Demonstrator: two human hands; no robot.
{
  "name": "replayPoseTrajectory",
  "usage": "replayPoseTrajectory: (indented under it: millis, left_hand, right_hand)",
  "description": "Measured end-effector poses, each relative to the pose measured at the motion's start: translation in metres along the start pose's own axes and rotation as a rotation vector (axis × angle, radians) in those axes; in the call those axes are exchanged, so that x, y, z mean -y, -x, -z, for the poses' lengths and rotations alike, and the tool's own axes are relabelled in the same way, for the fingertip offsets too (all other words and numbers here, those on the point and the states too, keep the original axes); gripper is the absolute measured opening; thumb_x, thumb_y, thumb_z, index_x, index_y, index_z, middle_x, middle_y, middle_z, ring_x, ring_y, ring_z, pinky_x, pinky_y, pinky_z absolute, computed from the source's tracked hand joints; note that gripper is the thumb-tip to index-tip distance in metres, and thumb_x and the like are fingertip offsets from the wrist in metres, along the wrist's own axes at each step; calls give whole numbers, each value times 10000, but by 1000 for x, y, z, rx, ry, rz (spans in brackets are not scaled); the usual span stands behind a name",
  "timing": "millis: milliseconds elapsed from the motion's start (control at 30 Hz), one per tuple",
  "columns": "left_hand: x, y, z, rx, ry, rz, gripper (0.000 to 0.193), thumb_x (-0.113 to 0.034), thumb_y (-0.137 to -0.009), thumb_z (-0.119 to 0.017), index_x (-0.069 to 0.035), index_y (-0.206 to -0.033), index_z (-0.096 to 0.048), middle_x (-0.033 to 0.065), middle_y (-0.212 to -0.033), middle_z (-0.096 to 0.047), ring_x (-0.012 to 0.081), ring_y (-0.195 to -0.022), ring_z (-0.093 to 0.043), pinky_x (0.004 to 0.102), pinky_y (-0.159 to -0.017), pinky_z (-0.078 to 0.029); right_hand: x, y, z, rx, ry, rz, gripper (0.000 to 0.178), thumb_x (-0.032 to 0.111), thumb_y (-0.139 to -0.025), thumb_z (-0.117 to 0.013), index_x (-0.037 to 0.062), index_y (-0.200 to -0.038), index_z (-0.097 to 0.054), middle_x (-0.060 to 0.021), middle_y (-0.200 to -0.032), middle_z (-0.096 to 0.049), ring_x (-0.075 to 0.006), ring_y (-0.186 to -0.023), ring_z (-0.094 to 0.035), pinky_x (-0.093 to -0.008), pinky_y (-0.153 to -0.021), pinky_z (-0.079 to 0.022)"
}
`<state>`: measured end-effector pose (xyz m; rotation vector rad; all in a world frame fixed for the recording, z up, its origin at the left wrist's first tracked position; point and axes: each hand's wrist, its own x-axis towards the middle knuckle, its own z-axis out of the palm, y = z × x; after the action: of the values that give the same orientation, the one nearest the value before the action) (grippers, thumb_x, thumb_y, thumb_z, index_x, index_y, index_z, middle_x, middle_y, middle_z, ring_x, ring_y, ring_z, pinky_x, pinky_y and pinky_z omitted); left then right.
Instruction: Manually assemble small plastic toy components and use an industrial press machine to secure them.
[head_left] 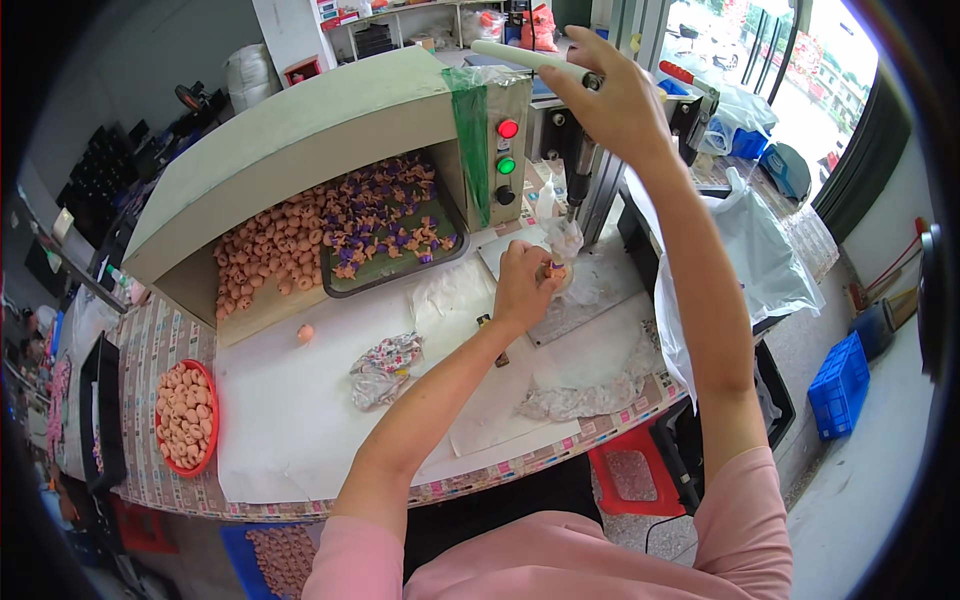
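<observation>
My left hand (526, 290) pinches a small peach-and-purple doll figure (556, 270) beneath the lever press (580, 165). Plastic film (565, 238) wraps the press's lower end, just above the figure. My raised right hand (618, 105) is at the inner end of the press's pale lever handle (525, 60), which passes between thumb and fingers. Left of my hands, a black tray (398, 278) carries many similar figures inside a beige, hooded machine (300, 125). Round peach doll heads (270, 245) are heaped beside it. One loose head (305, 333) lies on the white table covering.
A red basin (212, 430) of peach pieces stands at the table's left. Near the middle lies a crumpled patterned bag (385, 370). Clear plastic (590, 385) lies along the front edge. At right are a white bag (755, 250), a red stool (635, 470) and a blue crate (840, 385).
</observation>
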<state>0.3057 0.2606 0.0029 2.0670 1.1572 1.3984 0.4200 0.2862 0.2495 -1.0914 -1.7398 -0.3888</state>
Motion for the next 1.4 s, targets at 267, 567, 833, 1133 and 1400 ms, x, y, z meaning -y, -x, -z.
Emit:
replayPoseTrajectory:
  millis: [267,567,833,1133,1400]
  left_hand:
    - [5,7,14,45,36,142,283,-24,-695,-712,-30,-951,-592,122,-1033,-482,317,-1002,-473,386,-874,-421]
    - [1,38,97,105,115,127,369,-10,-694,-688,-32,-1051,-593,129,-1092,-498,313,-1074,-479,369,-926,-407]
    - [60,109,270,-325,-856,167,666,-202,-762,-701,-107,-1348,-400,201,-1387,-355,400,-1313,-296,514,-1066,-260]
    - [151,87,335,-186,-989,466,881,-414,-719,-750,-241,-1455,-298,230,-1507,-205,448,-1383,-192,599,-1031,-283]
    - [155,69,338,-127,-867,414,461,-283,-737,-699,-196,-1174,-581,66,-1301,-461,374,-1178,-436,562,-895,-391]
  right_hand:
    - [9,-27,46,-228,-1114,-300,369,240,-894,-623,48,-1209,-597,-90,-864,-642,-159,-854,-593,-322,-812,-455]
    - [28,152,67,-237,-722,94,376,336,-969,-498,-4,-1055,-633,-136,-982,-627,-277,-1012,-538,-429,-957,-376]
    - [37,256,83,-34,-470,-408,389,254,-945,-545,-57,-1176,-578,-119,-1018,-636,-189,-937,-575,-320,-866,-442]
    - [98,272,50,220,-743,-515,284,155,-930,-584,-42,-1134,-596,-91,-931,-632,-151,-849,-594,-276,-787,-475]
    - [110,285,45,291,-742,-549,220,123,-925,-584,-47,-1061,-622,-93,-881,-626,-147,-803,-601,-250,-701,-490]
